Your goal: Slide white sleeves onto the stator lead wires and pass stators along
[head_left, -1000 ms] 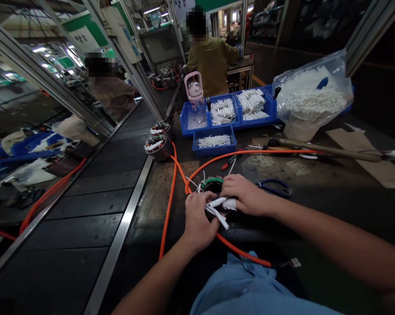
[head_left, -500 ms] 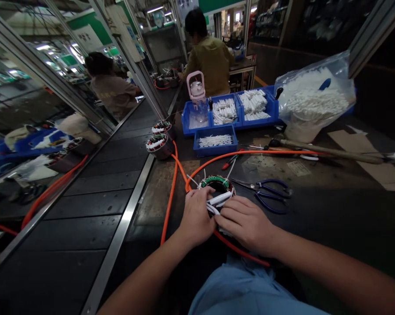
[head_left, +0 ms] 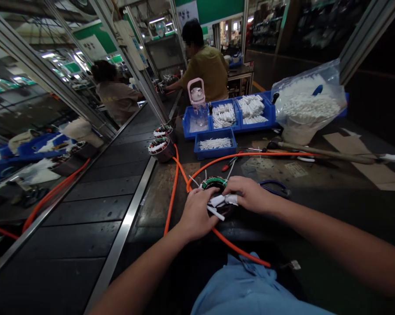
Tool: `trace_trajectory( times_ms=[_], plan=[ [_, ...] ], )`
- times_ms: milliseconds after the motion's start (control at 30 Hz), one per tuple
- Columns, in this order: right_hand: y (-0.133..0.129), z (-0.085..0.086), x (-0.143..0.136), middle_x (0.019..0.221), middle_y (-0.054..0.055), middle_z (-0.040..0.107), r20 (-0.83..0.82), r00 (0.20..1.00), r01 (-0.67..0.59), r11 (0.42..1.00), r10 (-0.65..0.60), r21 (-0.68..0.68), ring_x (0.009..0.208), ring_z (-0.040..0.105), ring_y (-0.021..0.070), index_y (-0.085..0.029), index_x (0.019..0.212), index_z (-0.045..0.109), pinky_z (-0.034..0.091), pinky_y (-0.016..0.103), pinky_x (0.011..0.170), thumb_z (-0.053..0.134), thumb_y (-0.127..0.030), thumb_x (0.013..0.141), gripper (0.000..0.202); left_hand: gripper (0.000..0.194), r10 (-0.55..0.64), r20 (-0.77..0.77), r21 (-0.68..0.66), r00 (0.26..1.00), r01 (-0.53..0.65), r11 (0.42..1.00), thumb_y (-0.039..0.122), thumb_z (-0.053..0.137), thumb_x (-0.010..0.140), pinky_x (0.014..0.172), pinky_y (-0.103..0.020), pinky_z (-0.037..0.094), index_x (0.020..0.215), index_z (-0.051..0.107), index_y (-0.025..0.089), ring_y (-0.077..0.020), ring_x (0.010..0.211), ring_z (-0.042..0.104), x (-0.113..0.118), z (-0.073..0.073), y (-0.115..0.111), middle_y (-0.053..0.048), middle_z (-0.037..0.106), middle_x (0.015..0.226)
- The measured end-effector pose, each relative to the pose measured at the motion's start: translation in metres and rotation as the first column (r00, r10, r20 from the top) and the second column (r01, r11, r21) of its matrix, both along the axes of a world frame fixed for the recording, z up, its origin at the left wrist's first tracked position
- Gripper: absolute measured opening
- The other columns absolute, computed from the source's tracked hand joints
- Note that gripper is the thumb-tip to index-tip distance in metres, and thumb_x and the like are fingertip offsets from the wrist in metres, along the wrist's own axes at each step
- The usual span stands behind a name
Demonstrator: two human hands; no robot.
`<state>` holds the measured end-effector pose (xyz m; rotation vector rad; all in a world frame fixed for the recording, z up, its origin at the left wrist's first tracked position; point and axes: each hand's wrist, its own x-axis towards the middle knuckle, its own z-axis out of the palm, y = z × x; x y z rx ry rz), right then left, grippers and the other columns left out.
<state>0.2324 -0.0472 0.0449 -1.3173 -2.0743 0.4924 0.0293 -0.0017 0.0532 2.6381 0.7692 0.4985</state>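
A motor stator [head_left: 214, 180] with a green winding ring and white ties sticking up lies on the bench in front of me. My left hand [head_left: 199, 213] is closed at its near left side, thumb and fingers around white sleeving tubes [head_left: 216, 213] that cross the stator. On the right, my right hand [head_left: 246, 194] bends over the rim, its fingers pinching a piece of white sleeving [head_left: 230, 199]. The fingertips of both hands partly cover the stator's near side. An orange cable [head_left: 239, 250] runs out from beneath it towards my lap.
Blue bins [head_left: 254, 120] of white tubes stand behind, with a small blue tray [head_left: 215, 144] of white ties. Blue-handled scissors [head_left: 276, 187] lie beyond my right hand. Two more stators [head_left: 162, 148] sit beside the conveyor [head_left: 85, 210]. A plastic bag [head_left: 310, 105] stands right; two people work further off.
My right hand has lifted and moved away from me, over the stator's right rim, now partly covering the scissors. The white tubes have shifted; one end now points towards me. The left hand stays put.
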Motion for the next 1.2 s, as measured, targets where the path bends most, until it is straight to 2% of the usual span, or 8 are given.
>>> trace_trajectory(
  times_ms=[133,267,433,667,767,867,1000,1200],
  plan=[
    [-0.018,0.004,-0.005,0.089,0.005,0.06,0.188,0.981,0.002,0.986,-0.034,0.166,0.082,0.05,0.0169,-0.02,0.094,0.065,0.037,0.028,0.071,0.052,-0.015,0.082,0.018,0.053,-0.136,-0.021,0.151,0.991,0.137,0.979,0.034,0.067,0.065,0.097,-0.047,0.033,0.114,0.051,0.02,-0.0267,0.103,0.053,-0.009,-0.01,0.007,-0.009,0.06,0.108],
    [-0.01,0.012,-0.006,0.081,0.005,0.061,0.294,0.955,-0.087,0.984,0.038,0.154,0.075,0.052,0.0164,-0.018,0.093,0.066,0.037,0.027,0.066,0.048,-0.011,0.082,0.022,0.037,-0.073,0.017,0.249,0.997,0.067,0.966,0.042,0.064,0.069,0.095,-0.046,0.032,0.096,0.057,0.018,-0.0237,0.088,0.056,-0.006,-0.022,0.007,-0.007,0.062,0.087],
    [0.026,0.015,0.003,0.081,0.002,0.065,0.099,0.971,-0.216,0.976,0.219,-0.036,0.077,0.058,0.0134,-0.017,0.087,0.067,0.041,0.023,0.072,0.053,-0.005,0.075,0.021,0.028,0.019,0.028,0.266,0.999,-0.026,0.964,0.046,0.06,0.072,0.081,-0.041,0.036,0.077,0.059,0.019,-0.0215,0.075,0.053,0.001,-0.023,-0.003,-0.004,0.057,0.071],
    [0.024,0.016,0.021,0.087,0.003,0.065,-0.077,0.941,-0.335,0.939,0.329,-0.082,0.081,0.058,0.0127,-0.017,0.095,0.067,0.043,0.023,0.075,0.056,-0.018,0.082,0.017,0.028,0.011,0.107,0.341,0.994,-0.047,0.939,0.043,0.06,0.073,0.071,-0.038,0.035,0.082,0.058,0.018,-0.0213,0.069,0.051,0.002,-0.023,-0.002,-0.004,0.057,0.069],
    [0.052,0.015,0.063,0.104,0.003,0.064,0.007,0.997,0.08,0.99,-0.08,-0.114,0.094,0.058,0.0148,-0.019,0.104,0.063,0.044,0.026,0.084,0.051,-0.021,0.085,0.023,0.031,-0.032,0.179,0.418,0.983,-0.047,0.907,0.045,0.06,0.072,0.066,-0.037,0.035,0.083,0.056,0.017,-0.0211,0.065,0.051,0.004,-0.025,0.003,-0.004,0.056,0.065],
    [0.107,0.008,0.121,0.123,0.011,0.054,0.158,0.776,0.623,0.781,-0.61,-0.042,0.111,0.049,0.0208,-0.015,0.119,0.054,0.037,0.035,0.095,0.038,-0.015,0.088,0.034,0.032,-0.048,0.239,0.457,0.97,-0.069,0.887,0.047,0.058,0.074,0.065,-0.036,0.035,0.086,0.054,0.017,-0.0199,0.062,0.051,0.006,-0.028,0.006,-0.004,0.057,0.064],
    [0.177,-0.009,0.179,0.127,0.017,0.047,0.267,0.625,0.766,0.643,-0.734,-0.028,0.117,0.044,0.0251,-0.009,0.122,0.048,0.034,0.043,0.098,0.046,-0.02,0.089,0.035,0.036,-0.05,0.292,0.503,0.955,-0.109,0.857,0.053,0.052,0.077,0.064,-0.037,0.036,0.085,0.053,0.018,-0.0195,0.059,0.053,0.006,-0.043,0.012,-0.004,0.056,0.061],
    [0.227,-0.038,0.202,0.117,0.009,0.053,0.399,0.527,0.831,0.553,-0.75,-0.059,0.108,0.05,0.023,-0.013,0.111,0.055,0.04,0.047,0.093,0.054,-0.031,0.087,0.03,0.036,-0.018,0.36,0.573,0.933,-0.205,0.794,0.055,0.042,0.082,0.065,-0.036,0.038,0.079,0.052,0.021,-0.017,0.053,0.054,0.004,-0.067,0.019,0.0,0.054,0.053]
  ],
)
